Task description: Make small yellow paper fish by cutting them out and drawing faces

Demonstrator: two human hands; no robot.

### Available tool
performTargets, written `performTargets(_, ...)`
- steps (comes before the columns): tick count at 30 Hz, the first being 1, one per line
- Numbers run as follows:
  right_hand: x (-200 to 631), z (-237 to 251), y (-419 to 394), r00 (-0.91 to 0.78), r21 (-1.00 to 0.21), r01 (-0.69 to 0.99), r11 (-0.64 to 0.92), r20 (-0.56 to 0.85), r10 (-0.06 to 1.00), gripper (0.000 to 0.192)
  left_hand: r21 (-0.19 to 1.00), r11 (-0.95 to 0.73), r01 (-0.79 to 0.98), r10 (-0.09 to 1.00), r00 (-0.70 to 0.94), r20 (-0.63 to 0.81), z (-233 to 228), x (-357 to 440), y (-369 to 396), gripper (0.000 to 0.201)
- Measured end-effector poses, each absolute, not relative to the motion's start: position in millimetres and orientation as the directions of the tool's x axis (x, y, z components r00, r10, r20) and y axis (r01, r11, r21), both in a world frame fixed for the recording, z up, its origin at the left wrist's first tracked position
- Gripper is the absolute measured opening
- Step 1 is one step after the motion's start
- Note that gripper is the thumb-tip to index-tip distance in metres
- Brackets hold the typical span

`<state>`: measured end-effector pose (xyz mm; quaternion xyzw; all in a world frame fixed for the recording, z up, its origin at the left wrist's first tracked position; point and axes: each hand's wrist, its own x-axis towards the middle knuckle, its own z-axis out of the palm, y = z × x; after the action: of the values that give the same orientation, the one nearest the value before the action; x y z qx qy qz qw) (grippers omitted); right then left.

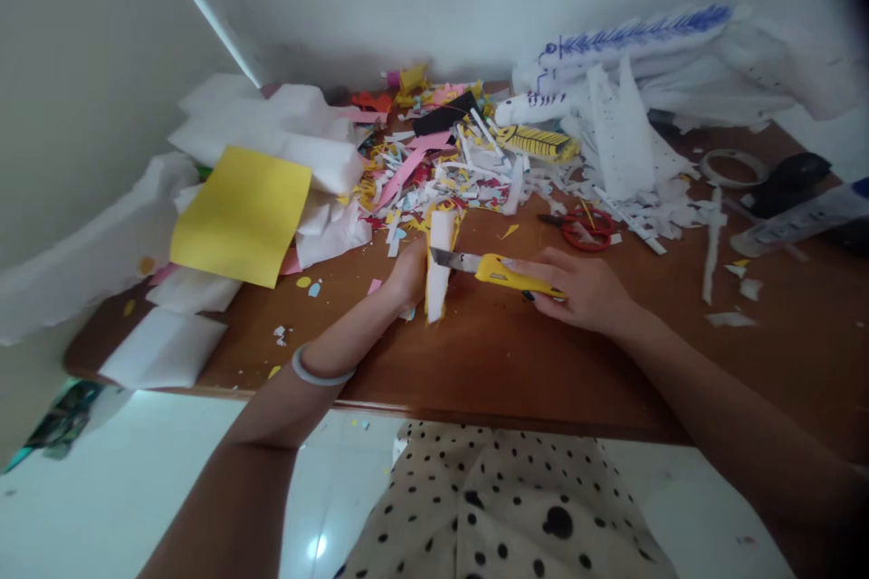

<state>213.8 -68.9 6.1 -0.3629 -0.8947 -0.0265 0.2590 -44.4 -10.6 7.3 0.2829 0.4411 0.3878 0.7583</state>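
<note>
Here, paper strip [438, 267] stands between both hands.

Bare desk [475, 362] lies open in front of both hands and along the near edge. Behind them a heap of paper scraps [441, 172] blocks the way; red scissors [587, 228] lie just beyond the right hand [584, 289], a yellow sheet [241, 213] far left
</note>
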Motion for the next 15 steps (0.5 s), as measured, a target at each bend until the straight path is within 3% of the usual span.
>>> performTargets(4,213.4,6.4,-68.9,-0.606,-0.127,0.67,0.731,0.475,0.638,0.041,0.802,0.508,-0.313,0.835,0.407,-0.371,18.2,-42.0,-12.2,0.031)
performTargets(8,212.7,5.9,-69.0,-0.615,-0.107,0.676,0.729,0.463,0.638,0.039,0.766,0.554,-0.326,0.813,0.41,-0.413,23.1,-40.8,-11.0,0.044)
performTargets(15,213.1,4.5,-68.7,-0.62,-0.107,0.67,0.734,0.463,0.633,0.04,0.715,0.594,-0.37,0.802,0.348,-0.486,21.9,-44.7,-10.7,0.04)
